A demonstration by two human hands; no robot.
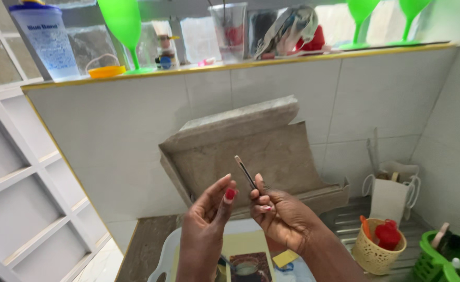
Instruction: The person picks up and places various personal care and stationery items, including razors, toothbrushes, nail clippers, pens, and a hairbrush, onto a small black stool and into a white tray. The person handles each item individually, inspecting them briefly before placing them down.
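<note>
On the sill at far left stands a tumbler with a blue lid, cut off at the top. Beside it lies a yellow lid, then a green goblet, a small figurine, a clear cup and a crumpled wrapper; two more green goblets stand at the right, their bowls cut by the frame. White shelving fills the lower left. A grey slab leans against the tiled wall right behind the hands.

The left hand is raised, fingers loosely curled and apart, thumb with a red nail, holding nothing. The right hand pinches a stick between fingertips. The stick is thin, dark along its length with a pale tip, tilted up and to the left in front of the slab, just beside the left thumb but apart from it.

Below the hands a pale board with a picture is partly hidden by the wrists. To the right sit a woven basket holding red and orange things, hard to make out, a white jug-like holder, and a green basket cut off at the corner.
</note>
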